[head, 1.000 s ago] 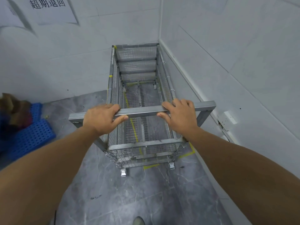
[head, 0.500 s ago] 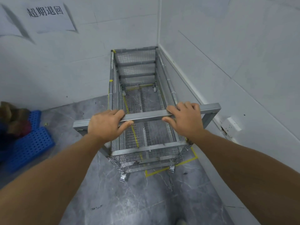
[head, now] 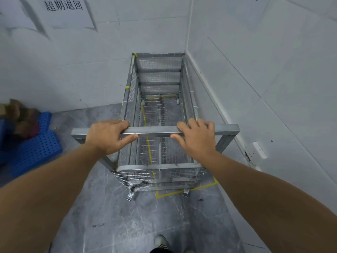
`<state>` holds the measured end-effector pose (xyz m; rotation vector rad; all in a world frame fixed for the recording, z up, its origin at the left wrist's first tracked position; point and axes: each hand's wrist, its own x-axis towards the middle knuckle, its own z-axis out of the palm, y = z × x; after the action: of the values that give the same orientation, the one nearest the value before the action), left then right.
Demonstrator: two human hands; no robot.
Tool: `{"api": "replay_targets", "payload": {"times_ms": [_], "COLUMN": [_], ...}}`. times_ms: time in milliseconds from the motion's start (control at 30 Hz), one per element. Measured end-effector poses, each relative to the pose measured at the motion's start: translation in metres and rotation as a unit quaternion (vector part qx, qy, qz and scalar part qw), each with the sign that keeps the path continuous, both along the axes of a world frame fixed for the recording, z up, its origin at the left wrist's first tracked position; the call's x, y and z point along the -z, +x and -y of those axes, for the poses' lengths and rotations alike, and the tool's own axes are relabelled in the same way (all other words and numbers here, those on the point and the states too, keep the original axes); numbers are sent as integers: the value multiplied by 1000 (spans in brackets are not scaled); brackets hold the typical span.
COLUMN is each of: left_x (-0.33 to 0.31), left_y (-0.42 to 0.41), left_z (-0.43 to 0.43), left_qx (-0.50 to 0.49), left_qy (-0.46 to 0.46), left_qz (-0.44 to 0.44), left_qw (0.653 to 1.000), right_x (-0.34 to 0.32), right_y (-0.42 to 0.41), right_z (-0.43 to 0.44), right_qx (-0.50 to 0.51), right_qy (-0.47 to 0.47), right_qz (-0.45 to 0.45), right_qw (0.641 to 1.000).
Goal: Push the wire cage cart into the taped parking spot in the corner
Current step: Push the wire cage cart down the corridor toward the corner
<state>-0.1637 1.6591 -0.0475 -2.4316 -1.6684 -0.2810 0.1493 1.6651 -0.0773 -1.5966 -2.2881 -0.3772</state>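
Observation:
The wire cage cart is a grey metal mesh box on castors, standing lengthwise in the room corner with its far end against the back wall. Its handle bar runs across the near end. My left hand grips the bar left of centre. My right hand rests on the bar right of centre, fingers draped over it and thumb below. Yellow floor tape marks the parking spot; its near edge shows just under the cart's front, and another strip shows through the mesh floor.
White tiled walls meet in the corner right behind the cart. A wall socket sits low on the right wall. A blue perforated plastic pallet with brown items lies at the left. My shoe is on the grey marble floor.
The cart has rolled forward into the corner; more of the yellow tape's near edge now shows in front of it. Both hands stay on the bar, the right one with a looser hold.

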Motion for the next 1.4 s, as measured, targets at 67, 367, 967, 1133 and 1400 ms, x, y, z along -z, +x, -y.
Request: {"api": "replay_targets", "payload": {"times_ms": [67,367,967,1133,1400], "left_x": [0,-5,-7,-4,-1], "left_y": [2,4,8,8,13], "left_z": [0,2,6,5,2], "left_qx": [-1,-20,-23,-25,-24], "left_qy": [1,-33,-10,1,-12], "left_qz": [0,-6,12,11,14], "left_qw": [1000,999,1000,1000,1000], "right_x": [0,-3,-2,-3,-4], "right_y": [0,-3,-2,-2,5], "right_z": [1,5,4,4,3], "right_qx": [4,10,3,3,5], "right_qy": [-3,-5,-6,-19,-31], "right_qz": [-2,-17,-42,-51,-44], "right_qw": [1000,1000,999,999,999]}}
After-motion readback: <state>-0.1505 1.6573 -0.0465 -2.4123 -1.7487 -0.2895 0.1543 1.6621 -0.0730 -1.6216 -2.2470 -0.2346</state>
